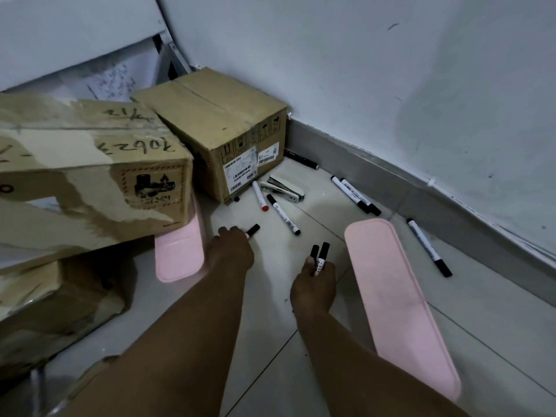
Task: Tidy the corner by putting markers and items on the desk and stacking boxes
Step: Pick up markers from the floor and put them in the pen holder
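I see my left hand (231,251) gripping one black-capped marker (252,230) on the tiled floor (270,341); my right hand (314,284) clutches two markers (319,257); more loose markers (284,214) and a stapler (282,188) lie just ahead, between cardboard boxes (216,127) and the wall's grey skirting (391,182); pink lids (397,296) flank my hands.

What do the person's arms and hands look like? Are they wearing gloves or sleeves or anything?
No gloves. The left hand and right hand are both bare, and so are both forearms as far as the picture shows. No sleeves come into view, and no watch, bracelet or ring shows on either wrist or on the fingers that can be seen. Each arm is long and slim, narrowing toward the wrist.
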